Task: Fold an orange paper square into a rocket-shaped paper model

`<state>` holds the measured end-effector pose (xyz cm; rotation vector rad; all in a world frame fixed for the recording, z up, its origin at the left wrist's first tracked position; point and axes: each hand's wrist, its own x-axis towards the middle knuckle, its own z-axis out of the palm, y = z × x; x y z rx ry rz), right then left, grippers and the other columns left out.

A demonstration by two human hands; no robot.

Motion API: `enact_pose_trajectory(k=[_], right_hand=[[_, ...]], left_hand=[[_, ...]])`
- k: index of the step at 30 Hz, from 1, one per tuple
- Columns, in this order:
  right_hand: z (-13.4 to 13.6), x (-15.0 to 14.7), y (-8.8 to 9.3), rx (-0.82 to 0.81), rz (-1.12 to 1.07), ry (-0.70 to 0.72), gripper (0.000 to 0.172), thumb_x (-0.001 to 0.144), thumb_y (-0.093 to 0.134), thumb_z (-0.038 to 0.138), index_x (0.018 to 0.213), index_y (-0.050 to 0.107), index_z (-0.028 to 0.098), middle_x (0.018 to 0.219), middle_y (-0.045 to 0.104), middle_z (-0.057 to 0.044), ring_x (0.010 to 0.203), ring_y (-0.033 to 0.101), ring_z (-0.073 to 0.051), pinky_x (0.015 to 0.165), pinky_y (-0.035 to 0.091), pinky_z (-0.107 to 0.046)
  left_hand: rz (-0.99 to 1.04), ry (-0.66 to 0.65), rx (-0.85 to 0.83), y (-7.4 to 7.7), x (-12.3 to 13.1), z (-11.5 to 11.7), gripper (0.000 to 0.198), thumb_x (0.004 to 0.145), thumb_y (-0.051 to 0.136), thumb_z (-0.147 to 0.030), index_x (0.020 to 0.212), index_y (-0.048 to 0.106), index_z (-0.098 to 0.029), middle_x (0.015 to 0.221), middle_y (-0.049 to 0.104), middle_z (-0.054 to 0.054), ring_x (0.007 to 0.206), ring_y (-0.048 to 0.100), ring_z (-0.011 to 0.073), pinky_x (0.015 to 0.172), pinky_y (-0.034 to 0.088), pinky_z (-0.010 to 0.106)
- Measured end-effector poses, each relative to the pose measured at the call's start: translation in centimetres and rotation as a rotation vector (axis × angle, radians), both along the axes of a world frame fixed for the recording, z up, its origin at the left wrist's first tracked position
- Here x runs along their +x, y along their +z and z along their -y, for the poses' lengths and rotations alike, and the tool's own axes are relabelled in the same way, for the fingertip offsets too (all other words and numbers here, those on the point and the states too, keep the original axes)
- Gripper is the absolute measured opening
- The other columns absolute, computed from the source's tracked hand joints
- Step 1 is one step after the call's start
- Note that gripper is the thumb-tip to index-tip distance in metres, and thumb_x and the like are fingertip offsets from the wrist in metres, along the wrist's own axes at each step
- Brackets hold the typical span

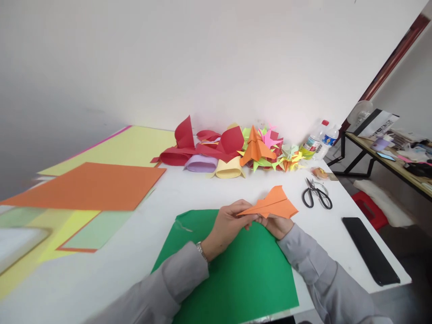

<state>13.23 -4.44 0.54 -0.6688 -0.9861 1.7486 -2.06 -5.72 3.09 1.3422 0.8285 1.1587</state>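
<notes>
An orange folded paper plane [274, 204] is held above a green sheet [243, 274], its nose toward the left and its wide end toward the right. My left hand [227, 225] pinches the plane near its pointed nose, fingers closed over it. From underneath, my right hand [278, 226] grips its body; the plane hides most of those fingers. The green sheet lies flat on the white table [111, 279] beneath both forearms.
Scissors [316, 194] and a long black flat object [370, 251] lie at right. Folded paper planes [256, 148], red paper shapes [178, 150] and two bottles [315, 135] line the wall. Coloured sheets [87, 186] cover the left. A second table [388, 157] stands beyond the right edge.
</notes>
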Motion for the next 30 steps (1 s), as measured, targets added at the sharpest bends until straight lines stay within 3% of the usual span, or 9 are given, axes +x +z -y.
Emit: enact_pose_trajectory(k=[12,19,25,30], right_hand=[[-0.2,0.2,0.1,0.045,0.016,-0.058,0.022,0.059,0.08,0.033,0.067,0.065,0.02,0.06,0.059,0.002,0.057,0.051,-0.012,0.056,0.044,-0.026],[-0.4,0.2,0.0,0.05,0.109,-0.257,0.023,0.065,0.077,0.038,0.076,0.067,0.021,0.069,0.063,0.0,0.058,0.05,-0.012,0.053,0.042,-0.026],[-0.1,-0.5,-0.1,0.038,0.171,-0.277,0.027,0.064,0.077,0.043,0.068,0.066,0.019,0.059,0.06,0.0,0.055,0.049,-0.013,0.05,0.04,-0.026],[-0.1,-0.7,0.6,0.064,0.134,-0.341,0.019,0.065,0.077,0.034,0.067,0.067,0.018,0.053,0.058,0.002,0.05,0.047,-0.012,0.048,0.038,-0.026]], left_hand=[[0.122,0.024,-0.057,0.0,-0.2,-0.4,0.012,0.069,0.068,-0.026,0.066,0.07,-0.014,0.062,0.056,0.0,0.048,0.049,0.0092,0.044,0.041,0.022],[0.127,0.134,-0.153,-0.5,-0.4,-0.9,0.017,0.068,0.067,-0.029,0.06,0.063,-0.014,0.049,0.054,-0.002,0.046,0.047,0.009,0.045,0.04,0.021],[0.12,0.101,-0.141,-0.8,-0.3,-0.9,0.012,0.064,0.061,-0.018,0.052,0.058,-0.015,0.051,0.052,-0.003,0.046,0.046,0.0086,0.046,0.039,0.021],[0.097,0.182,-0.146,-0.6,-0.7,-1.2,0.016,0.064,0.06,-0.022,0.05,0.055,-0.016,0.049,0.05,-0.003,0.047,0.045,0.0089,0.046,0.038,0.021]])
